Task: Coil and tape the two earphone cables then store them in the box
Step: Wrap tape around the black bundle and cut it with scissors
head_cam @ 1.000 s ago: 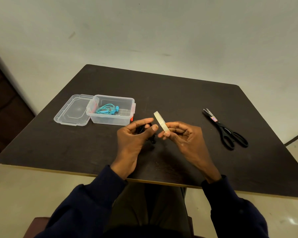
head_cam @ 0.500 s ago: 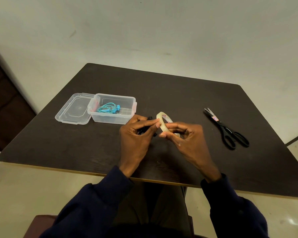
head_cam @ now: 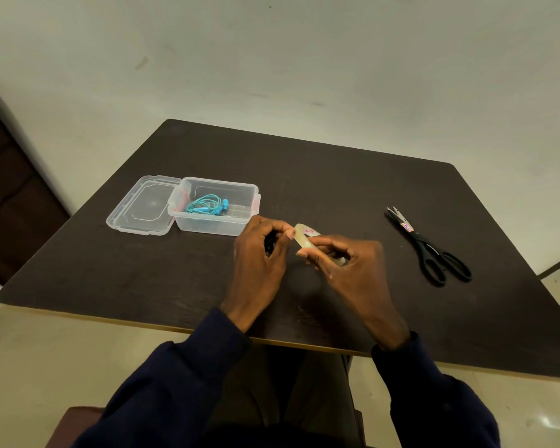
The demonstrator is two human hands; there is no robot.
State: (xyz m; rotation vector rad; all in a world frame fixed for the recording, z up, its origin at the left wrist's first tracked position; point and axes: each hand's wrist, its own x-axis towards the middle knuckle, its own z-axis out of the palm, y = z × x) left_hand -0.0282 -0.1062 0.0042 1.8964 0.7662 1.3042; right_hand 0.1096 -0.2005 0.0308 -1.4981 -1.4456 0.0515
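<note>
earphones (head_cam: pixel 206 205) in box (head_cam: pixel 219 223), scissors (head_cam: pixel 429 245) right

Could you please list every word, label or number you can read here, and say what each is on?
Nothing reads clearly.
Scissors: small red and blue sticker by the pivot, too small to read.
Tape roll in the right hand: pink print inside the core, blurred, unreadable.
Clear box and its lid: no text visible.

Mostly hidden inside left hand (head_cam: pixel 258 263): black cable (head_cam: pixel 270 246).
</note>
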